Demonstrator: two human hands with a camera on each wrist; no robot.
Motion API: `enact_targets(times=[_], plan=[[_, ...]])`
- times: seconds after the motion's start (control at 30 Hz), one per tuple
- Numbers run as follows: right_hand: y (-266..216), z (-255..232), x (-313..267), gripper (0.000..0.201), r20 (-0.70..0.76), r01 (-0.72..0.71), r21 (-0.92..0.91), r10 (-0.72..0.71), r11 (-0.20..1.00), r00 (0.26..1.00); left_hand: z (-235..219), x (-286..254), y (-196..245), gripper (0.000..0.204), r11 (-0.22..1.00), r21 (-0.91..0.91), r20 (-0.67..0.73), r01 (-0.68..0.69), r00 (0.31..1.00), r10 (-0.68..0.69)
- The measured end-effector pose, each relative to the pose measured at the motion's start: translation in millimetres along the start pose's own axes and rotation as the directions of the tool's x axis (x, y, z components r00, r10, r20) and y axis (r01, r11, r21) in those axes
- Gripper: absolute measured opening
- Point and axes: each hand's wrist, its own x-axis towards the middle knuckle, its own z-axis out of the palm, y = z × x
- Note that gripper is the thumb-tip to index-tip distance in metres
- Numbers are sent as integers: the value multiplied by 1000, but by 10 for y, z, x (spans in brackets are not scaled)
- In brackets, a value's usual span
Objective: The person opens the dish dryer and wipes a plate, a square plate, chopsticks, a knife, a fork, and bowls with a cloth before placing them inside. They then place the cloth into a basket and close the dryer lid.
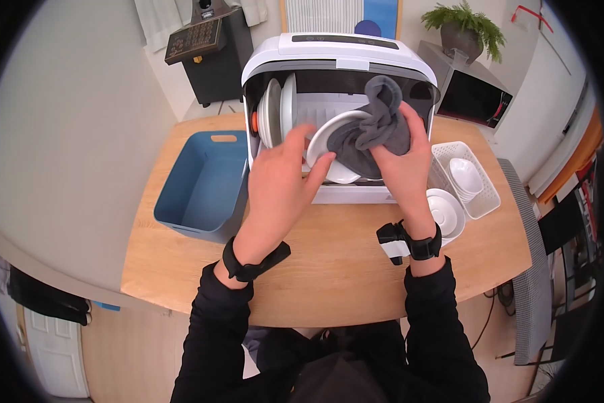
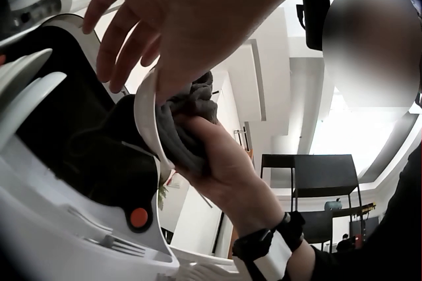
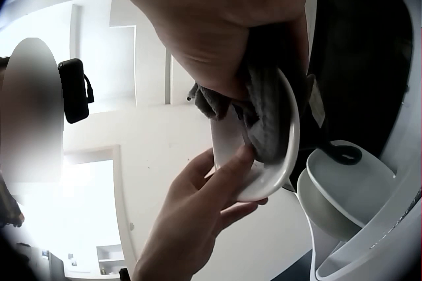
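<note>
A white bowl (image 1: 319, 144) is held in front of a white countertop dishwasher (image 1: 342, 196) with its front open. My left hand (image 1: 278, 178) pinches the bowl's rim, thumb inside and fingers underneath, as the right wrist view shows. A dark grey cloth (image 1: 359, 144) is bunched in my right hand (image 1: 410, 160) and lies against the inside of the bowl (image 3: 260, 185). Part of the cloth sticks up above the right hand. Behind the left hand, several white plates (image 1: 288, 104) stand upright inside the dishwasher. Forks (image 2: 125, 246) lie in it in the left wrist view.
On the wooden table (image 1: 329, 269), a blue bin (image 1: 204, 174) stands left of the dishwasher. To the right, a white basket (image 1: 488, 196) holds stacked small bowls (image 1: 464, 178), with round white dishes (image 1: 444, 211) beside it. A plant (image 1: 463, 33) stands behind on the right.
</note>
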Motion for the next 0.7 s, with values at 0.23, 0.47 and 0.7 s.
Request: enact_targets(times=[0.23, 0.47, 0.7], plan=[[-84, -14, -71, 54, 468, 601, -300, -434, 741, 769, 120, -101, -125, 21, 802, 460, 65, -381, 915, 397], [-58, 36, -42, 51, 37, 168, -76, -165, 983, 986, 71, 28, -100, 17, 958, 229, -153, -175, 965, 213], [3, -24, -5, 51, 190, 243, -149, -213, 959, 958, 187, -70, -171, 18, 935, 323, 15, -148, 988, 151]])
